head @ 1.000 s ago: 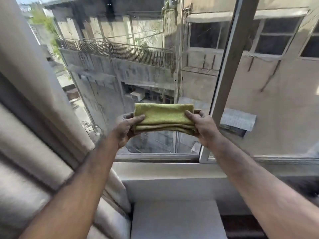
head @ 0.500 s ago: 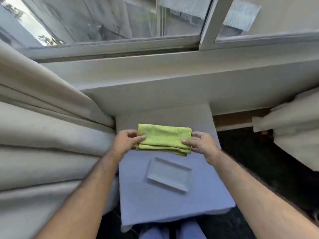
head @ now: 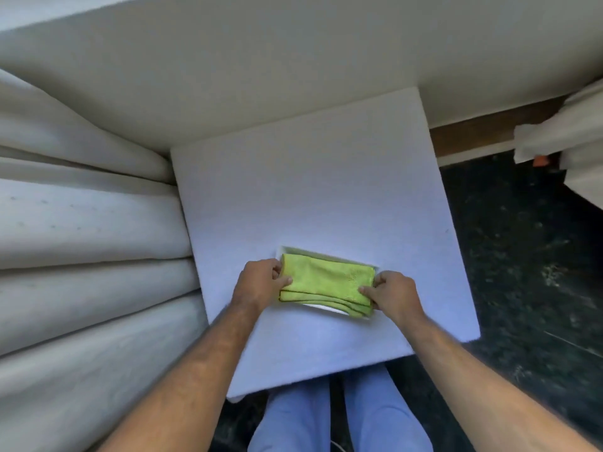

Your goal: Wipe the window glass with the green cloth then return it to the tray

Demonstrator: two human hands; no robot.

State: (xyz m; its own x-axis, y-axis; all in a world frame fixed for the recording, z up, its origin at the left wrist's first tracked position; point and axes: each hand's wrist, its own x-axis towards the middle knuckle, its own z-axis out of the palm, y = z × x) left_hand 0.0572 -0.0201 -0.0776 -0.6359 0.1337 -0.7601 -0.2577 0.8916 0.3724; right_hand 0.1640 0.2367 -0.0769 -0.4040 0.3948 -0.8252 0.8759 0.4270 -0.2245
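Observation:
The folded green cloth (head: 328, 283) lies on the small white tray (head: 323, 255), which sits on a white table (head: 310, 190). Only the tray's far rim and a sliver of its near edge show around the cloth. My left hand (head: 261, 282) pinches the cloth's left end and my right hand (head: 393, 295) pinches its right end. The window glass is out of view.
Pale curtain folds (head: 91, 239) press against the table's left side. A white wall and sill (head: 293, 60) rise behind the table. To the right lies dark floor (head: 522, 272) and another curtain end (head: 567, 138). Blue trouser legs (head: 342, 415) show below the table's near edge.
My view swung down from the window to the table. Both hands carried the folded cloth down from the glass and set it onto the tray, still gripping its ends.

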